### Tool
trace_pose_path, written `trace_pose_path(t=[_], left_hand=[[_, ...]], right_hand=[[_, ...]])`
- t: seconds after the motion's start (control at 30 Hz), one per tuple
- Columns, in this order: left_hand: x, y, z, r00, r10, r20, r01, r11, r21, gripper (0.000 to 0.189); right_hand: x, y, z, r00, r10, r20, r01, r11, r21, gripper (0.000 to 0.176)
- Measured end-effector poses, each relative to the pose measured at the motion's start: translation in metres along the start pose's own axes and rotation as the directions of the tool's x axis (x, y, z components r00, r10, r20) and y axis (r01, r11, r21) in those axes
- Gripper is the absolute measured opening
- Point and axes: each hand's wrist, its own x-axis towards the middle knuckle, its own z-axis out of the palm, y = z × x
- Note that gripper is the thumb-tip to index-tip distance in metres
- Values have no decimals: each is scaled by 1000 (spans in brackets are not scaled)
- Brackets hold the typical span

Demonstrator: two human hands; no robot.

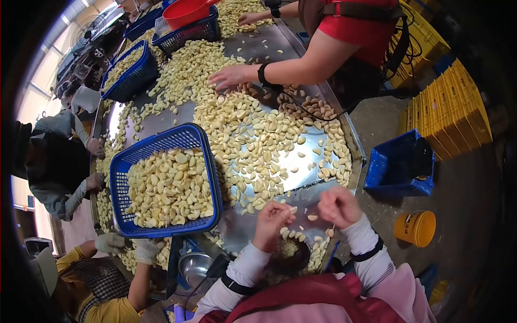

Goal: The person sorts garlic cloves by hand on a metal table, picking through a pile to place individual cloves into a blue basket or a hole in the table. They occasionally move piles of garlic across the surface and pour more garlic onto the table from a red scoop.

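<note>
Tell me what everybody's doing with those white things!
The person wearing the camera pinches what looks like a garlic clove in the left hand. The right hand is nearby; I can't tell if it holds anything. More cloves cover much of the metal table and sit in a big blue basket. A co-worker in red has a hand at the pile.

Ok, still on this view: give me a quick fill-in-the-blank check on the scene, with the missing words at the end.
1. Of the person's left hand and right hand, the one nearer the large basket is the ____.
2. The large basket, full of pale cloves, is coloured ____.
3. The yellow bucket stands on the person's ____ side.
4. The co-worker's sleeve at the top is coloured ____.

Missing words: left; blue; right; red.
</note>
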Motion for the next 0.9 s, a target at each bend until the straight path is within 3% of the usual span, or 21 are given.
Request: trace_pose_path(t=[0.03, 0.07, 0.1, 0.13, 0.17, 0.2, 0.23, 0.3, 0.33, 0.4, 0.47, 0.53, 0.57, 0.63, 0.7, 0.73, 0.77, 0.8, 0.83, 0.87, 0.9], left_hand=[[4, 8, -9, 998, 69, 4, -69, 985, 156, 18], [9, 23, -14, 997, 76, 3, -76, 985, 157, 18], [13, 40, -17, 941, 338, 6, -226, 616, 754, 27], [15, 49, -17, 839, 515, 176, -170, -60, 984, 36], [15, 46, -15, 837, 518, 176, -170, -61, 984, 36], [14, 38, -12, 838, 503, 213, -137, -184, 973, 45], [13, 28, -9, 838, 485, 248, -101, -307, 946, 53], [-10, -8, -7, 847, 482, 225, -90, -288, 953, 60], [-27, -20, 0, 851, 449, 272, -129, -323, 938, 55], [-36, -13, 3, 852, 415, 318, -165, -364, 917, 50], [-36, 0, 3, 873, 454, 176, -183, -28, 983, 30], [0, 41, -11, 783, 598, 173, -150, -88, 985, 13], [27, 49, -20, 652, 732, 200, -168, -118, 979, 8], [64, 53, -34, 676, 709, 200, -123, -159, 980, 9], [82, 53, -37, 790, 590, 164, 31, -307, 951, 9], [79, 55, -33, 791, 600, 123, 61, -278, 959, 14], [72, 53, -32, 789, 602, 122, 62, -276, 959, 14], [64, 50, -32, 800, 584, 136, -79, -123, 989, 16], [61, 53, -29, 808, 567, 160, -217, 34, 976, 19], [52, 55, -14, 822, 523, 225, -374, 196, 906, 22], [51, 53, -2, 799, 574, 179, -406, 295, 865, 19]], right_hand=[[2, -5, 2, 1000, -10, -19, 7, 993, -121, 28], [5, -12, 6, 999, -24, -32, 15, 969, -245, 24], [7, -18, 10, 998, -42, -45, 23, 931, -364, 20], [8, -22, 13, 996, -63, -56, 29, 878, -478, 19], [9, -24, 15, 994, -84, -67, 29, 812, -583, 19], [27, -8, 19, 944, -323, 66, 244, 551, -798, 20], [50, 10, 29, 830, -491, 264, 398, 192, -897, 21], [78, 13, 61, 824, -501, 264, 236, -121, -964, 14], [85, 16, 64, 821, -504, 269, 244, -116, -963, 14], [100, 23, 68, 890, -371, 265, 152, -306, -940, 8], [94, 24, 69, 886, -357, 295, 172, -337, -926, 9], [82, 24, 70, 884, -341, 319, 190, -363, -912, 11], [81, 29, 69, 887, -335, 317, 185, -371, -910, 11], [83, 34, 66, 880, -308, 360, 251, -341, -906, 10], [80, 25, 63, 860, -318, 398, 256, -407, -877, 10], [75, 13, 66, 914, -320, 251, 241, -70, -968, 13], [71, 5, 64, 959, -263, 109, 184, 279, -942, 15], [87, 23, 30, 935, -350, 51, 246, 539, -805, 16], [85, 12, 36, 983, -157, -91, 118, 934, -338, 11], [87, 2, 44, 988, -74, -133, 37, 964, -265, 10], [91, -7, 49, 985, 17, -170, -49, 981, -189, 11]])
